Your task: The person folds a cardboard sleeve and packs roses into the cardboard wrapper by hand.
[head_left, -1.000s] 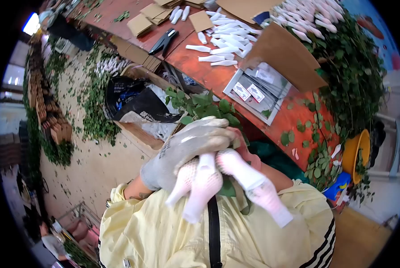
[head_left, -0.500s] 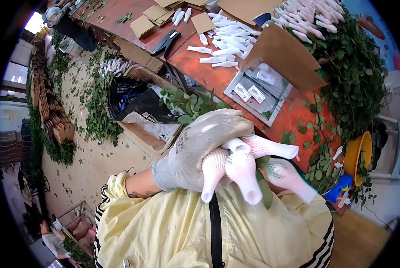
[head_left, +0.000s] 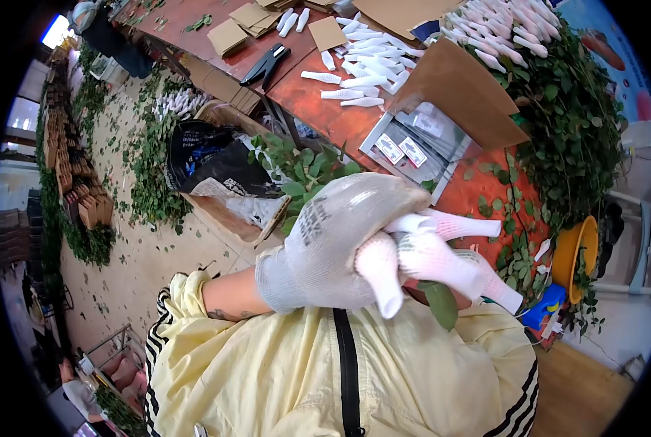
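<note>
The white netted buds (head_left: 442, 261) sit at one o'clock from the jacket zipper (head_left: 346, 364), the gloved left hand (head_left: 354, 237) curled round them, ideally snug without crushing, while the hidden right hand's grip I can't tell.

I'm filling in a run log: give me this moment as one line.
left hand: gloved, cupped around mesh sleeves | right hand: hidden | stapler: on red table
</note>
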A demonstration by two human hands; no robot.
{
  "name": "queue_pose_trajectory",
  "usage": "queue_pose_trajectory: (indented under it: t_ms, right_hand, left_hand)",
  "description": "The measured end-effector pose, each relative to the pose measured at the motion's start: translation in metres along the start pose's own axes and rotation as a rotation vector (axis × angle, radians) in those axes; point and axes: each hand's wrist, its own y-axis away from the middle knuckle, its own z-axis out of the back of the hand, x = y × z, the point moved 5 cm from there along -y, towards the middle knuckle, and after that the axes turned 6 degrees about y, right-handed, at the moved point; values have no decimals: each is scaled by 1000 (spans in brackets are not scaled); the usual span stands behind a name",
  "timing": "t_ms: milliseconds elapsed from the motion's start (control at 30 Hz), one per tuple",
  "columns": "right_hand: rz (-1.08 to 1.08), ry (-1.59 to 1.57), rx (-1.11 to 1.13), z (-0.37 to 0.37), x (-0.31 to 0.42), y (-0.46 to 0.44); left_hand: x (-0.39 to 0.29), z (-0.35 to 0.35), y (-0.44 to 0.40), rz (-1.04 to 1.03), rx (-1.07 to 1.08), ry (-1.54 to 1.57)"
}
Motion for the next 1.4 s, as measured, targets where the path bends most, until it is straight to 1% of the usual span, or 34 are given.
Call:
queue_pose_trajectory:
  t_ms: [100,133,167,233,400,500,567,633,667,767,800,867,900,933,1000,1100,1133,1200,1300,1333,1400]
  right_hand:
    - [15,87,81,9,10,1]
    - [16,92,91,10,12,2]
    - [16,84,92,10,12,3]
    - [13,41,79,4,5,1]
    - [-29,-167,-128,-16,-23,-1]
    - [-29,-289,-286,-5,-33,-6]
    - [-4,-381,-370,4,-36,-11]
    - [43,-497,-420,3,-37,-21]
    - [73,-561,-427,0,-35,-27]
    - [160,-758,-416,-14,-28,-50]
    - [184,-820,-408,-17,-27,-56]
    - [231,-895,-394,-22,-26,-67]
    - [243,-889,-390,-23,-28,-70]
    - [254,-867,-390,-24,-30,-70]
    - [284,-716,-380,-25,-40,-72]
    - [361,-695,-324,-29,-37,-73]
    - [308,-1037,-346,-33,-41,-70]
    - [247,-1372,-362,-31,-40,-69]
    - [201,-1330,-301,-26,-30,-71]
    - [255,-986,-360,-24,-33,-71]
    - [298,-637,-408,-21,-32,-70]
  left_hand:
    - [-4,0,-6,48,39,-39]
    - [-3,-2,-7,11,18,-27]
    - [-3,-5,-8,11,18,-27]
    - [-2,-5,-7,33,-51,-47]
    - [-1,-10,-10,57,-55,-33]
    - [-2,-4,-10,9,-65,-30]
    - [-1,13,-11,48,-11,29]
    - [5,19,-7,214,0,91]
    - [10,23,-4,183,-39,175]
    - [22,38,6,140,-108,172]
    - [25,40,7,250,-182,378]
    - [24,39,8,332,-320,704]
    - [34,42,10,395,-204,613]
    - [37,38,17,404,-194,611]
    - [41,40,21,414,-227,564]
    - [43,41,22,427,-247,483]
    - [43,40,22,434,-250,466]
    - [46,39,24,441,-264,425]
    - [53,42,32,469,-272,315]
    - [56,43,35,481,-275,278]
    - [55,42,33,479,-307,361]
